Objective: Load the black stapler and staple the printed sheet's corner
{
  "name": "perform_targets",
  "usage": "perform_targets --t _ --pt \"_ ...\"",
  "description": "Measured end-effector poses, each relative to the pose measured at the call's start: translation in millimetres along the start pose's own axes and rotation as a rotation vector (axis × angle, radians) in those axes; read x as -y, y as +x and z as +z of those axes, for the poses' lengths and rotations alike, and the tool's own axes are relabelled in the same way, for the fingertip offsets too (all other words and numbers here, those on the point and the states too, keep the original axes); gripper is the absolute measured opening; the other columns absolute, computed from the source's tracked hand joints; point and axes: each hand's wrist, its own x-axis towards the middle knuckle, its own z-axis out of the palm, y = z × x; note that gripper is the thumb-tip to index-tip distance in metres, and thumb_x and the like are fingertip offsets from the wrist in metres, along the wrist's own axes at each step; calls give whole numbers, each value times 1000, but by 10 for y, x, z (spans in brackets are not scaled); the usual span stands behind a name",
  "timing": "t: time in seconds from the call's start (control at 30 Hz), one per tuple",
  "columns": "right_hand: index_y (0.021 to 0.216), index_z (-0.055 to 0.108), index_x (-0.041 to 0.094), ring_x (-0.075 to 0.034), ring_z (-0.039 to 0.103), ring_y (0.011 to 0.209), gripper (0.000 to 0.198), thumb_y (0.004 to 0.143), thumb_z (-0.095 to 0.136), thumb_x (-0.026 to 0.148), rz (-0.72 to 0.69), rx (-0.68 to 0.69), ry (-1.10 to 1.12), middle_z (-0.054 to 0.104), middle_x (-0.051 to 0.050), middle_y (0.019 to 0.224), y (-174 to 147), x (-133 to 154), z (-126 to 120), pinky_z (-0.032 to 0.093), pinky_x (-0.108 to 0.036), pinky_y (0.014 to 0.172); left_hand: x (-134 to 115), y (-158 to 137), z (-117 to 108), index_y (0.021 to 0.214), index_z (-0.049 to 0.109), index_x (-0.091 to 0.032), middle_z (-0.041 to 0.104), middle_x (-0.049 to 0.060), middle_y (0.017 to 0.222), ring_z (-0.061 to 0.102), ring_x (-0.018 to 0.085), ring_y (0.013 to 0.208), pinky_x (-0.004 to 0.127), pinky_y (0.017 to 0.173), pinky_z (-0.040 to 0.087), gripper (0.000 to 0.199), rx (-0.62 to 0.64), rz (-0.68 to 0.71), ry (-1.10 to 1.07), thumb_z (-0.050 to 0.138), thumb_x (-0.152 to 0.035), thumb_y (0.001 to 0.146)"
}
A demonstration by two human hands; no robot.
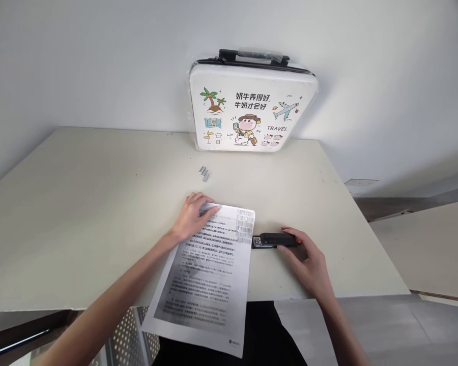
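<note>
Stapler (273, 239) in right hand (308, 260), paper (204, 284) in left (192, 216)

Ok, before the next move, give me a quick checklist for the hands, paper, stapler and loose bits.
1. Left hand on the paper, at its far left corner: ok.
2. Right hand gripping the black stapler: ok.
3. Paper fully on the table: not ok, its lower end overhangs the near edge.
4. Paper's right edge between the stapler's jaws: cannot tell.
5. Stapler loaded: cannot tell.
6. Small silver pieces clear of both hands: ok.
</note>
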Motion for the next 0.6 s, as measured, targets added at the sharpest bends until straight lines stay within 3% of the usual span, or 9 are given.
perform_targets --t 0.33,0.4,0.5,0.6 --pt "127 65 28 -30 64 128 37 96 70 47 -5 -1 -14 70 -9 136 11 7 0 50 -52 112 -257 -81 286 106 68 -22 70 5 107 60 27 108 51 103 45 20 -40 -89 13 61 -41 103" --pt "127 64 28 -29 64 129 37 96 69 47 -17 22 -23 70 -9 137 18 17 -36 51 -50 112 -339 -127 317 114 66 -22 67 8 115 58 29 112 52 103 46 20 -82 -83 49 63 -37 102" --pt "135 61 29 -29 62 133 42 98 65 49 -23 107 -75 67 -8 142 37 59 -136 52 -48 111 -474 -245 265 130 60 -23 58 12 133 53 31 126 53 107 48 31 -84 33 75 64 -35 102" --pt "143 58 32 -29 62 133 44 104 54 51 3 154 -150 65 -7 146 91 157 -216 56 -46 105 -604 -403 153 132 62 -26 57 10 145 44 32 143 53 114 48 29 154 283 38 60 -39 105"
